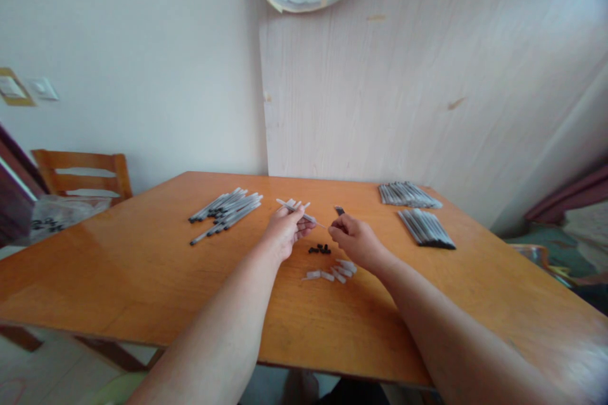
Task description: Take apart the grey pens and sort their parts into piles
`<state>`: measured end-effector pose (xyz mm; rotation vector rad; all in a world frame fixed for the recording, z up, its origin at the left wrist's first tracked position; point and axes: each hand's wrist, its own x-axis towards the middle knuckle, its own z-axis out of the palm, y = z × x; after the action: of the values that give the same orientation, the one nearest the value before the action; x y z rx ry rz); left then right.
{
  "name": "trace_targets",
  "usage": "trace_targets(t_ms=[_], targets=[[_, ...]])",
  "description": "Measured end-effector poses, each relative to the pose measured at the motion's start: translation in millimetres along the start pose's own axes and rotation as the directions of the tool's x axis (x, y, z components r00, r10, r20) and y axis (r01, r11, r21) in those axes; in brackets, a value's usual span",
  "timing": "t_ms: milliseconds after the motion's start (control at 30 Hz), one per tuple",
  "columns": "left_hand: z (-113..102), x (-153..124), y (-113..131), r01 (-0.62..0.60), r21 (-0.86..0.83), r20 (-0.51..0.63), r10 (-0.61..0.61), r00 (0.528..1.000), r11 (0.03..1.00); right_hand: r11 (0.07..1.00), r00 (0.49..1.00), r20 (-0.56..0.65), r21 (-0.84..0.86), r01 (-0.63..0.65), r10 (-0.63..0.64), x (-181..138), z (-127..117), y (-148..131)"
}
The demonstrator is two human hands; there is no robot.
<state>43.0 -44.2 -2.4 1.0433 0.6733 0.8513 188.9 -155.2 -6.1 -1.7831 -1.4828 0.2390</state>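
Note:
My left hand (289,228) is closed round a few slim pens (298,210), whose pale ends stick out past the fingers. From them a thin tip points right, toward my right hand (349,233). That hand is pinched, and a dark-ended piece (339,209) shows just above its fingers; its kind is unclear, and what lies between the fingertips is hidden. On the table below both hands lies a small group of black plugs (320,249). Nearer to me several whitish translucent caps (338,272) are scattered.
On the wooden table (190,291), a loose pile of pens (227,210) lies at left. Two rows of pens, a far bundle (409,194) and a nearer bundle (426,229), lie at right. A wooden chair (85,161) and a clear plastic bag (66,212) stand beyond the left edge.

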Motion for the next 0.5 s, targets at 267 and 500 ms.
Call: trace_targets(t_ms=[267, 500], targets=[[2.4, -1.6, -2.2, 0.005, 0.000, 0.029, -0.005, 1.000, 1.000, 1.000, 1.000, 0.008, -0.021, 0.019, -0.018, -1.2, -0.2, -2.6], [-12.5, 12.0, 9.0, -0.136, -0.118, -0.193, 0.112, 0.975, 0.984, 0.999, 1.000, 0.000, -0.022, 0.023, -0.023, 1.5, -12.6, 3.5]])
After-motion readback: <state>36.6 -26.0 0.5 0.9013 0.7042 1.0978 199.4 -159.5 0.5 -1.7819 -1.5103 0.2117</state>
